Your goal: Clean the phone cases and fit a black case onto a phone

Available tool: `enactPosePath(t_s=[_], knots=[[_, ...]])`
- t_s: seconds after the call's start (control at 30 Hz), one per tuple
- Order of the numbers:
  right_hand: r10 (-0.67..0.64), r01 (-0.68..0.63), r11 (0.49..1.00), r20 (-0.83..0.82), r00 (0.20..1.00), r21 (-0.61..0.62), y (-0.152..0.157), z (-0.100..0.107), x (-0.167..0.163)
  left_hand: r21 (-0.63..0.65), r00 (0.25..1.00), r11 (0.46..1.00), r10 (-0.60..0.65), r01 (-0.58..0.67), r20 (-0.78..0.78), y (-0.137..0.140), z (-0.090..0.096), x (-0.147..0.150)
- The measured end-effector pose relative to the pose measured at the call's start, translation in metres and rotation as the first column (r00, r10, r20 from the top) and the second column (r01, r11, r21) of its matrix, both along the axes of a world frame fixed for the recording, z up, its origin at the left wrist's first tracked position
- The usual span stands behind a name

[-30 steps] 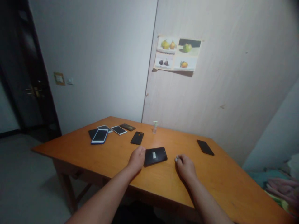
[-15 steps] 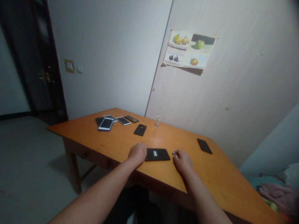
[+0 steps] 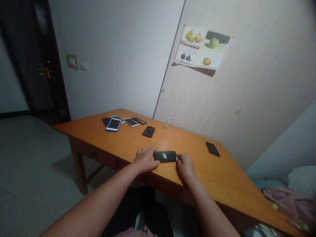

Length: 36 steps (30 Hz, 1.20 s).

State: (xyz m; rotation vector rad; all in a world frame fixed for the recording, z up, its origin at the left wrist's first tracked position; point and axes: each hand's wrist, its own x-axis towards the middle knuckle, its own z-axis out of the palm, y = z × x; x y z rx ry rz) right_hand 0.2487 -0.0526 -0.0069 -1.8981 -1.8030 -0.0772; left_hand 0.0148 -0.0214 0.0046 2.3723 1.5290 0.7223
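Note:
A black smartphone (image 3: 171,157), with a small white label on its upper face, lies flat on the wooden table near the front edge. My left hand (image 3: 146,160) grips the phone's left end, thumb along the near edge and fingers at the far edge. At the opposite end, my right hand (image 3: 186,165) is closed in a pinch on a small silvery piece (image 3: 176,158), which meets the phone's right edge. Its exact kind is too small to make out.
Farther back lie a black phone cover (image 3: 148,131), a blue-edged phone (image 3: 114,124), a white phone (image 3: 131,122) and a dark phone part (image 3: 139,120). A clear pump bottle (image 3: 166,124) stands near the wall. Another black phone-shaped slab (image 3: 212,149) lies at right.
My right hand has moved left, bringing the small silvery piece to the phone's right edge. My left hand has shifted from a closed fist at the phone's end to a thumb-and-finger grip.

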Motion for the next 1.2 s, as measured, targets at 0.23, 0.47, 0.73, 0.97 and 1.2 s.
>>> enactPosePath(t_s=[0.23,0.47,0.73,0.97,1.2], knots=[[0.244,-0.227,0.965,0.138,0.960,-0.131,-0.029,-0.002,-0.050,0.010,1.000,1.000,-0.025,0.025,0.011,-0.002,-0.001,-0.003],[0.002,0.058,0.936,0.169,0.986,-0.348,-0.017,0.014,-0.018,0.026,1.000,1.000,-0.011,0.011,0.012,-0.003,-0.002,-0.001],[0.342,-0.298,0.876,0.052,0.938,-0.380,-0.022,0.012,-0.048,0.041,1.000,0.999,-0.006,0.006,0.009,-0.005,0.000,-0.001],[0.058,-0.042,0.926,0.032,0.998,-0.376,-0.008,0.018,-0.030,0.058,1.000,0.998,-0.005,0.003,0.023,-0.006,-0.001,0.001],[0.206,-0.183,0.919,0.030,0.978,-0.351,-0.016,0.015,-0.044,0.047,1.000,0.999,-0.017,0.016,0.010,-0.002,-0.004,0.000]])
